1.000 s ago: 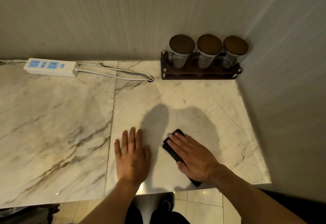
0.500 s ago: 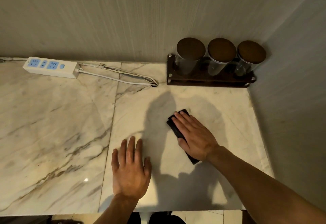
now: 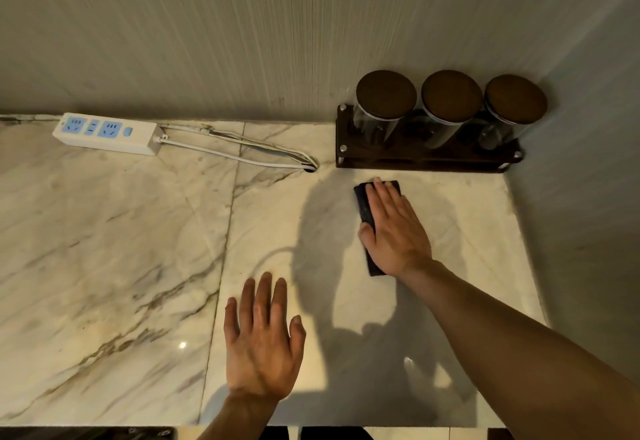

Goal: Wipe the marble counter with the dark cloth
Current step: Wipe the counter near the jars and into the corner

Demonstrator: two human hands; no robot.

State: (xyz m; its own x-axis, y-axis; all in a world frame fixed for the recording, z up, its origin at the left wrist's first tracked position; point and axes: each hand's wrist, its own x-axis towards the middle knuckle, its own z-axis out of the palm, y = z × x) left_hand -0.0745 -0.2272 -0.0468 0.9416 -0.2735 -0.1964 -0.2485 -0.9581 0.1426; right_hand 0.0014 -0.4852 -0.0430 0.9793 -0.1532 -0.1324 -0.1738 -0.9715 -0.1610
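dark cloth | long axis runs toward wall (near-far) | under right hand

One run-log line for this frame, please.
phase: wiping | right hand flat on dark cloth, near jar rack | left hand flat on marble counter, empty

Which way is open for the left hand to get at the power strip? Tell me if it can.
Probably yes. The left hand lies flat on the marble counter, and only bare marble shows between it and the power strip at the wall. The right hand with the dark cloth is off to the other side.
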